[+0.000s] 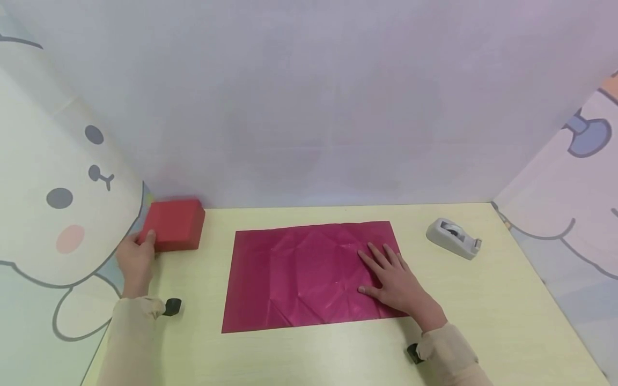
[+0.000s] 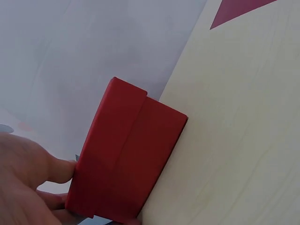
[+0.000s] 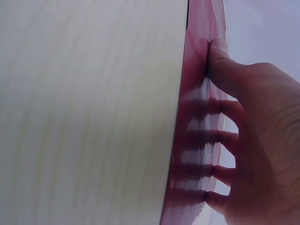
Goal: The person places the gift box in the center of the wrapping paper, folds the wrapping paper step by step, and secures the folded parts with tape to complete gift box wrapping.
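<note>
At the back left of the table is a red lidded box [image 1: 175,222]. My left hand [image 1: 135,260] grips its near left corner, the thumb on top and the other fingers mostly hidden behind it. The left wrist view shows the box's lid edge and the thumb [image 2: 61,171] against its side. A creased, shiny magenta sheet of wrapping paper [image 1: 309,273] lies spread out at the middle of the table. On its right part rests my right hand [image 1: 398,284], fingers spread, and the fingertips touch the paper in the right wrist view.
A grey tape dispenser [image 1: 454,238] stands right of the paper, towards the back. Behind the pale wooden table [image 1: 289,354] rises a plain light wall [image 1: 309,107]. Panels with cartoon drawings border the left and right sides.
</note>
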Action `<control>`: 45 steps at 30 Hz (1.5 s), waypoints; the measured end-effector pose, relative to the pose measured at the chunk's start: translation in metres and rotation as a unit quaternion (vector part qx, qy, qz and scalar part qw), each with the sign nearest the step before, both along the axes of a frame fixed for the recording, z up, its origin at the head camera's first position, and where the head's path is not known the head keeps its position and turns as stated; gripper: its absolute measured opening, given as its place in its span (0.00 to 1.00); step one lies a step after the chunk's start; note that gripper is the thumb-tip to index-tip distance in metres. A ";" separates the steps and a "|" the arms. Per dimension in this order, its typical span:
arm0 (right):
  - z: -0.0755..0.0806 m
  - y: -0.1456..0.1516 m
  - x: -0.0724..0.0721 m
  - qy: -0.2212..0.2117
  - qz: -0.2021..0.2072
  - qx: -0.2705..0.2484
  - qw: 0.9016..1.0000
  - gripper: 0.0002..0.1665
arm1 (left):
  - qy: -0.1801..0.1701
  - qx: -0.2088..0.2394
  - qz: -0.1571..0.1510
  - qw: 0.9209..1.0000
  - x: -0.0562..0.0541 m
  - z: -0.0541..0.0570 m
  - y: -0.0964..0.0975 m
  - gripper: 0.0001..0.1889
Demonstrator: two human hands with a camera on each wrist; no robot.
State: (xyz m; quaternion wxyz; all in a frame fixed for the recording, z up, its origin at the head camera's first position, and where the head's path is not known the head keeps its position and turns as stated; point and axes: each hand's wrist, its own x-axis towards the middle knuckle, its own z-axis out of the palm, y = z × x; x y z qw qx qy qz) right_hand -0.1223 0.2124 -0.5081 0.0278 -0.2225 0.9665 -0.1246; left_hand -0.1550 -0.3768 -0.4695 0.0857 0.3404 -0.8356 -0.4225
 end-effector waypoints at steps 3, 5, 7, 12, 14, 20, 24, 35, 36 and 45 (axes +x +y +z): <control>-0.001 0.001 0.000 0.002 0.002 -0.003 1.000 0.51 | 0.034 0.067 0.000 0.997 0.002 0.002 0.004 0.29; -0.002 0.001 0.000 0.005 0.003 -0.004 1.000 0.51 | 0.063 0.137 0.002 0.989 0.003 0.003 0.006 0.29; -0.002 0.002 0.000 0.006 0.005 -0.005 1.000 0.52 | 0.082 0.190 -0.005 0.978 0.004 0.005 0.008 0.30; -0.003 0.002 0.000 0.005 0.006 -0.008 1.000 0.52 | 0.089 0.219 -0.043 0.971 0.005 0.008 0.014 0.31; -0.002 0.002 -0.001 0.006 0.008 -0.009 1.000 0.51 | 0.089 0.217 -0.060 0.970 0.004 0.008 0.015 0.31; -0.003 0.002 0.000 -0.001 0.008 -0.006 1.000 0.51 | 0.069 0.171 -0.135 0.974 0.005 0.010 0.023 0.32; -0.004 0.002 0.000 -0.006 0.008 -0.003 1.000 0.52 | 0.066 0.148 -0.199 0.966 0.005 0.018 0.036 0.31; 0.001 0.002 -0.003 -0.016 0.002 0.000 1.000 0.51 | 0.026 0.105 -0.355 0.929 -0.004 0.056 0.112 0.28; 0.001 0.002 -0.004 -0.020 0.000 0.000 1.000 0.51 | 0.023 0.101 -0.367 0.925 -0.005 0.057 0.120 0.27; 0.002 0.002 -0.004 -0.026 -0.003 -0.003 1.000 0.52 | -0.013 0.116 -0.467 0.877 -0.021 0.050 0.173 0.23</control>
